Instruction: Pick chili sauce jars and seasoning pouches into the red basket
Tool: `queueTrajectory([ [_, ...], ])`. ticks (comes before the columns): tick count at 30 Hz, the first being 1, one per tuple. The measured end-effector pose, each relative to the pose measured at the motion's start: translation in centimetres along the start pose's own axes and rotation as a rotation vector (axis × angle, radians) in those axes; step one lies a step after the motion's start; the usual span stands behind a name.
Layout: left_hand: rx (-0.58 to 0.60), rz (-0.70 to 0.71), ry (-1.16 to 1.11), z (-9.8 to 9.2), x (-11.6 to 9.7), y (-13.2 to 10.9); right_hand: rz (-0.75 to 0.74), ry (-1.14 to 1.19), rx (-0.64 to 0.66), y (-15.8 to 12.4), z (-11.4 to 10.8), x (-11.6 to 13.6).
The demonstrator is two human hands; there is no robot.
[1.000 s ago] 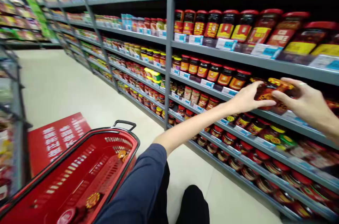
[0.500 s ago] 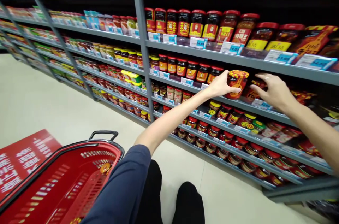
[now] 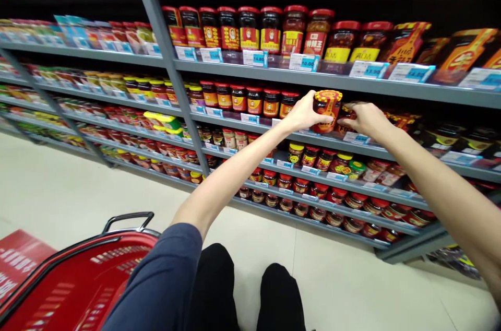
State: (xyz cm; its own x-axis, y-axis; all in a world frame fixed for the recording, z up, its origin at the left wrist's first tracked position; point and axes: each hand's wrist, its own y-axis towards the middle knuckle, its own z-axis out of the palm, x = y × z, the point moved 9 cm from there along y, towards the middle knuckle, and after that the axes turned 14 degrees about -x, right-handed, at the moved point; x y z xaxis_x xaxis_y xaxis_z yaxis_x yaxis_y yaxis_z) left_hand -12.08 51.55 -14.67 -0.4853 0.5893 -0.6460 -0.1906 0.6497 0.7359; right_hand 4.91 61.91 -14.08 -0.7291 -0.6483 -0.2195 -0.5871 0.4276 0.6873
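Note:
My left hand [image 3: 304,113] is closed round a sauce jar [image 3: 327,111] with an orange-red label and a patterned yellow-and-red top, held upright at the front of the middle shelf. Just to its right, my right hand [image 3: 367,119] has its thumb and fingers round a second sauce jar [image 3: 345,121] with similar colours. That jar stands further in on the shelf and is partly covered by the hand. Left of my left hand runs a row of dark jars [image 3: 255,101] with red lids and orange labels.
A red shopping basket [image 3: 74,273] with a black handle stands on the floor at lower left, beside a red floor sign [image 3: 23,260]. Grey shelves [image 3: 274,72] packed with jars and price tags span the view. My legs [image 3: 215,289] are below.
The view has turned right, so shelves and basket appear further left. My right hand has closed round the second jar. My left hand keeps its jar.

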Motion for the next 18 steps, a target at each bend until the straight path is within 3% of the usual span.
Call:
queueTrajectory([
  [4, 0.002, 0.026, 0.017, 0.0, 0.1, 0.5, 0.018, 0.087, -0.105, -0.5, -1.8, 0.9],
  [7, 0.003, 0.054, -0.006, 0.3, 0.2, 1.2, 0.078, 0.419, -0.248, -1.1, -4.5, 2.5],
  [11, 0.022, 0.149, -0.049, 1.5, -0.5, 1.9, 0.143, 0.811, -0.216, -1.1, -5.7, 4.3],
  [18, 0.069, 0.187, 0.002, 3.3, -1.3, 1.9, 0.157, 0.765, -0.182, -0.7, -5.5, 4.1],
])
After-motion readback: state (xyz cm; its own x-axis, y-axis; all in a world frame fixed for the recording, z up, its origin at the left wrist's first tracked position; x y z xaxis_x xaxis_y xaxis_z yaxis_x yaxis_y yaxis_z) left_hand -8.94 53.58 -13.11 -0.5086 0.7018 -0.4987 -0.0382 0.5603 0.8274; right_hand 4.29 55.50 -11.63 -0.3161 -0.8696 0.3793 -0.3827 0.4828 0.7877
